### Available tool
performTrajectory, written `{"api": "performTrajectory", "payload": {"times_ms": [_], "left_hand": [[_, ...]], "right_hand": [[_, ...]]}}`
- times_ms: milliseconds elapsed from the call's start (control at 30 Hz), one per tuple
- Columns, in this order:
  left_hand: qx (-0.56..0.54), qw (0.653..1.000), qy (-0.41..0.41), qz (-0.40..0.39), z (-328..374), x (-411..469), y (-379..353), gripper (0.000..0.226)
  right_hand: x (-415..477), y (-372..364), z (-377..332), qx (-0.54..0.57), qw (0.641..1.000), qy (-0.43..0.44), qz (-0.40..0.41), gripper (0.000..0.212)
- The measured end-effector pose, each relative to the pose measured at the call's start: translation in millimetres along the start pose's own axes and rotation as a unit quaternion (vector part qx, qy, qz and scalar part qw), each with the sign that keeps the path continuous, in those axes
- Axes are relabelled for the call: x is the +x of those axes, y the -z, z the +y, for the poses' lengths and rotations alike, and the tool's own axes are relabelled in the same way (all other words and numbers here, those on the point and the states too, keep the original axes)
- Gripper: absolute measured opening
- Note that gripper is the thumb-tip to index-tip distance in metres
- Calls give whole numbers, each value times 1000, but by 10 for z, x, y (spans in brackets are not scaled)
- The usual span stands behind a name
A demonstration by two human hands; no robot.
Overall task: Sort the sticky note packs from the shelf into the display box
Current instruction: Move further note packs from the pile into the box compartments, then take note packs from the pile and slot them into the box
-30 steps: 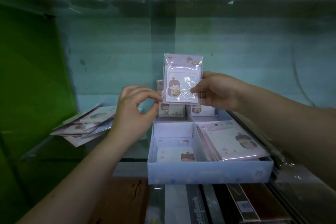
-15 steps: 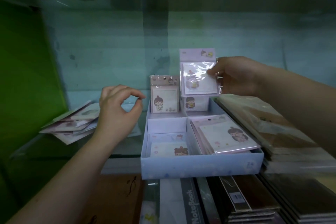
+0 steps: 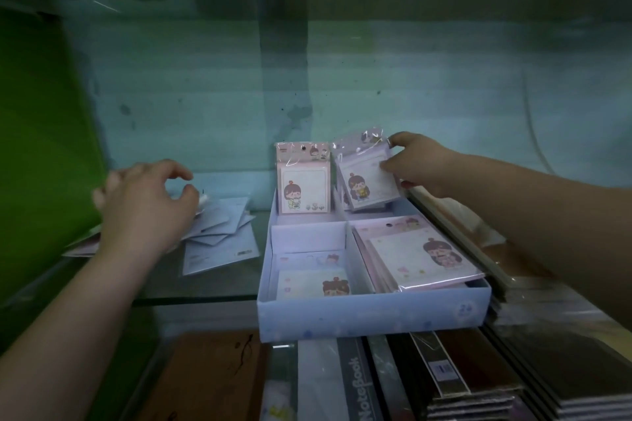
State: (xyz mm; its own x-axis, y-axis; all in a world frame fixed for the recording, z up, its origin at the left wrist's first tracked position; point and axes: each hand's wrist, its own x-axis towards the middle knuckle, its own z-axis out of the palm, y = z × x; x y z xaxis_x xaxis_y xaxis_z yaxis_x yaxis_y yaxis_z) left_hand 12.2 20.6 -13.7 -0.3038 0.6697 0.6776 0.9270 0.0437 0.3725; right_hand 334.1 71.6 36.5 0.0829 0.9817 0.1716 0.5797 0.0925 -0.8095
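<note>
A dim glass shelf [image 3: 205, 287] runs across the middle of the frame, with a pale blue-green wall behind it and a green panel [image 3: 41, 147] filling the left side. At centre sits one pale blue display box [image 3: 372, 314], split into four compartments. In the rear left compartment one sticky note pack [image 3: 303, 181] stands upright: pink header card, white pad, a small cartoon girl in the corner, all in clear wrap. The front left compartment holds flat packs, the top one [image 3: 313, 282] showing a brown-haired cartoon head. The front right compartment holds a leaning stack [image 3: 419, 253]; I cannot count them. My right hand [image 3: 422, 164], right of centre, pinches one tilted wrapped pack [image 3: 367, 178] by its upper right edge, thumb and fingers closed on it, over the rear right compartment. My left hand [image 3: 145, 205], at left of centre, has its fingers loosely curled and apart, gripping nothing, above a loose pile of packs [image 3: 219, 232] lying on the shelf, left of the box. Notebooks [image 3: 362, 383] lie at the bottom.
</note>
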Motion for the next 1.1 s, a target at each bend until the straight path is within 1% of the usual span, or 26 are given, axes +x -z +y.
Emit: {"api": "performTrajectory", "payload": {"times_ms": [67, 100, 133, 167, 233, 267, 300, 333, 400, 467, 533, 700, 733, 800, 867, 933, 1000, 1033, 1100], "left_hand": [[52, 998, 22, -39, -30, 18, 6, 26], [78, 994, 28, -70, -33, 21, -5, 32], [100, 989, 32, -104, -32, 22, -21, 37], [116, 984, 34, -133, -25, 17, -42, 42], [120, 978, 35, -167, -16, 3, -75, 46], [113, 978, 35, -171, -21, -3, -83, 47], [108, 979, 33, -168, -27, -8, -85, 48], [106, 980, 31, -163, -38, -10, -84, 47], [108, 981, 27, -156, -55, -8, -77, 46], [108, 982, 23, -154, -66, -8, -81, 45], [110, 982, 16, -150, -75, -19, -100, 44], [74, 986, 7, -150, -125, -3, -121, 43], [67, 987, 4, -149, -136, 2, -122, 42], [74, 988, -8, -138, -135, -4, -133, 41], [95, 988, -28, -115, -118, -32, -145, 38], [108, 989, -53, -87, -94, -61, -154, 35], [113, 988, -65, -79, -81, -72, -155, 33], [112, 988, -63, -83, -77, -67, -153, 33], [100, 989, -52, -98, -72, -57, -155, 32]], "right_hand": [[33, -29, -8, -1, 1000, -7, -9, 29], [52, -47, -4, -16, 1000, -6, -8, 25], [80, -61, 1, -56, 998, 8, 1, 20], [107, -58, 6, -120, 992, 32, 15, 17], [122, -37, -7, -270, 959, 73, 42, 13], [118, -31, -25, -328, 939, 88, 56, 13], [123, -22, -34, -363, 925, 92, 64, 14], [143, -17, -44, -379, 919, 90, 65, 15], [197, -20, -58, -383, 920, 66, 52, 18], [251, -25, -45, -390, 919, 40, 29, 29], [255, -21, -25, -398, 917, 20, 17, 34], [265, -22, 73, -426, 903, 37, 48, 35], [268, -12, 62, -435, 899, 41, 38, 35], [251, 40, -3, -474, 879, 44, -20, 42], [174, 117, -107, -496, 862, 34, -101, 44], [41, 202, -216, -459, 869, 17, -184, 32], [-85, 286, -297, -396, 878, -13, -268, 18], [-134, 324, -326, -371, 875, -34, -309, 14], [-214, 386, -360, -357, 852, -68, -376, 9]]}}
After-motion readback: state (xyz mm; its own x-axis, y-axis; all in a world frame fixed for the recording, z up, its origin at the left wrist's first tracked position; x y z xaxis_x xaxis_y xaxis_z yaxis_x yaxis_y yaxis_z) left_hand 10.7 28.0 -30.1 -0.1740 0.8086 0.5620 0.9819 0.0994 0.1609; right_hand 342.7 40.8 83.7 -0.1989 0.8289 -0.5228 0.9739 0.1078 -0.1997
